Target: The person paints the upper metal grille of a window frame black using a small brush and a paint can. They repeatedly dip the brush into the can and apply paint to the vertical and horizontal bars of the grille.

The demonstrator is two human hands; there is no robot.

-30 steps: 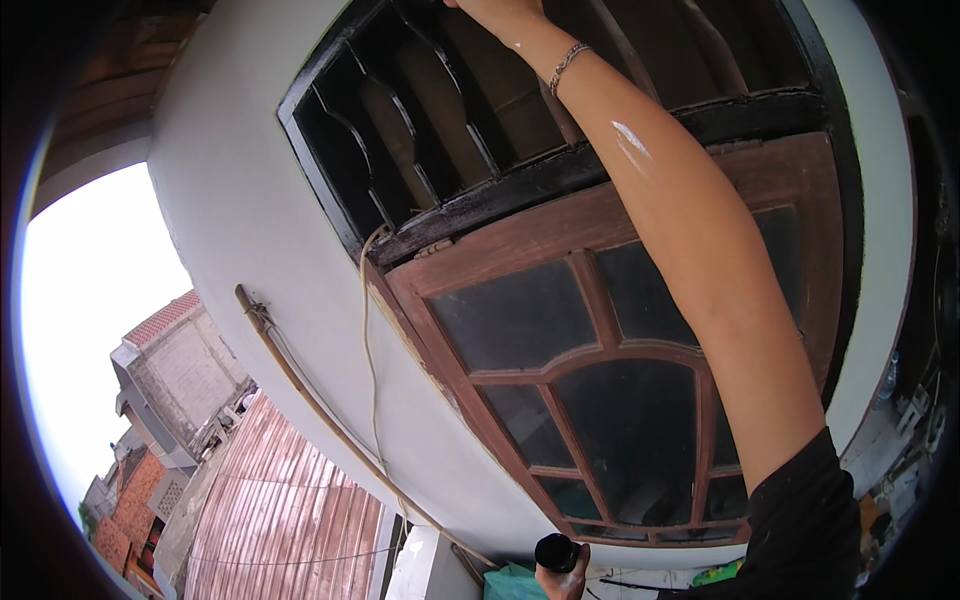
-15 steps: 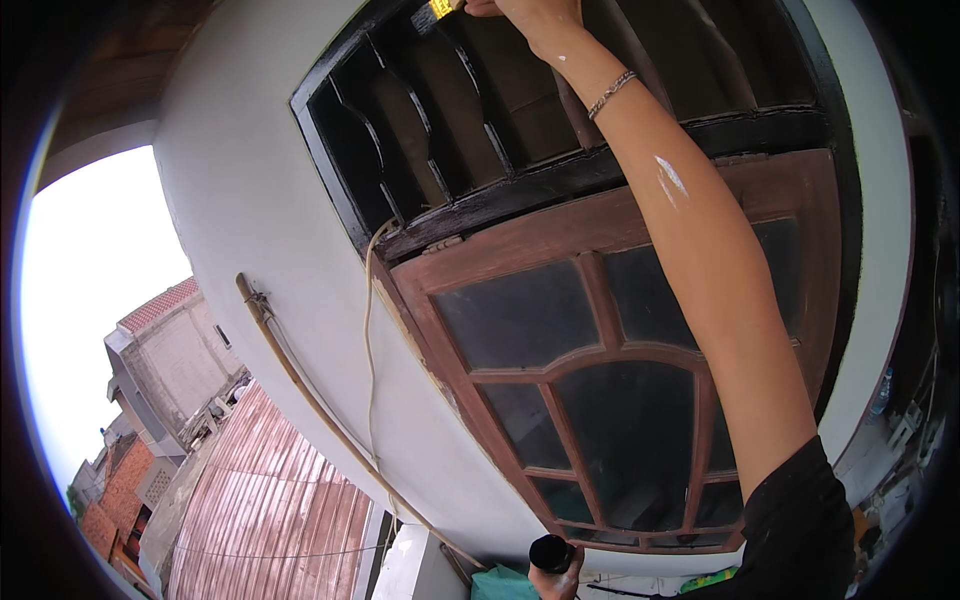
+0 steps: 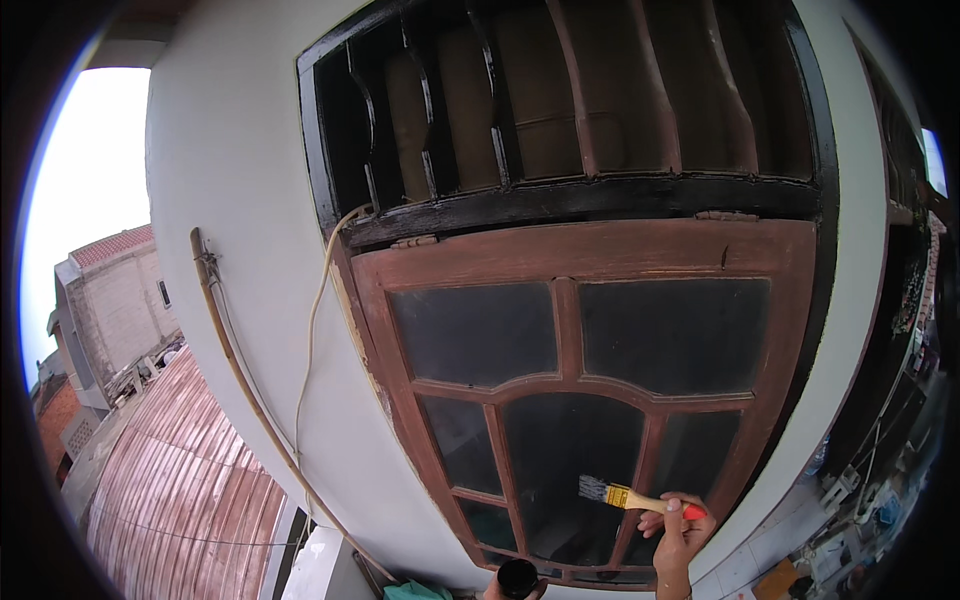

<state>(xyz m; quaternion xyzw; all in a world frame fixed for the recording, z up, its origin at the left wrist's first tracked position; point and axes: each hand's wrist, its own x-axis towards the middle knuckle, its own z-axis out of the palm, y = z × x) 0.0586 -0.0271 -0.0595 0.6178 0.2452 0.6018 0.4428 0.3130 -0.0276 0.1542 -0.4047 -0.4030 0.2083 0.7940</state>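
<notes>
My right hand (image 3: 680, 530) is closed around the wooden handle of a paintbrush (image 3: 640, 501), whose tip end is red. Its yellow ferrule and dark-smeared bristles point left, in front of the lower panes of the brown wooden window (image 3: 570, 330). At the bottom edge, my left hand (image 3: 492, 590) grips a small round container (image 3: 517, 577) with a black inside; only parts of the fingers show. Above the window, the vent frame (image 3: 600, 192) is glossy black. Its left slats (image 3: 494, 100) are black too, while the right slats (image 3: 655, 90) are brown.
A white wall (image 3: 240, 130) surrounds the frame. On the left, a bamboo pole (image 3: 235, 365) leans beside a hanging pale cable (image 3: 317, 310). A corrugated reddish roof (image 3: 190, 470) lies beyond. Green cloth (image 3: 415, 591) sits at the bottom; assorted items crowd the lower right.
My right hand has come down from the upper slats to the lower panes, with the paintbrush now in full view. My left hand still holds the container, and the view has shifted.
</notes>
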